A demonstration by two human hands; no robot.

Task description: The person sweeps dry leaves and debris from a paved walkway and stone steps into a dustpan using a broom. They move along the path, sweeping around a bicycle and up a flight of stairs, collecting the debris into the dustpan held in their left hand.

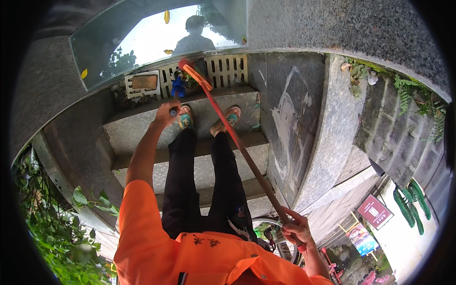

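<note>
Presently, the right hand (297,230) is wrapped around the near end of a long pole (237,142), reddish-brown along its shaft and orange toward the far tip, which runs from 5 o'clock up to the drain grate (223,70) at 12 o'clock. The left hand (166,114) is clenched on the dark handle of a small blue tool (178,88), whose head sits at the grate. The grate is pale, slotted, with leaf debris. Both sandalled feet stand on the stone steps (142,128), just below the grate.
</note>
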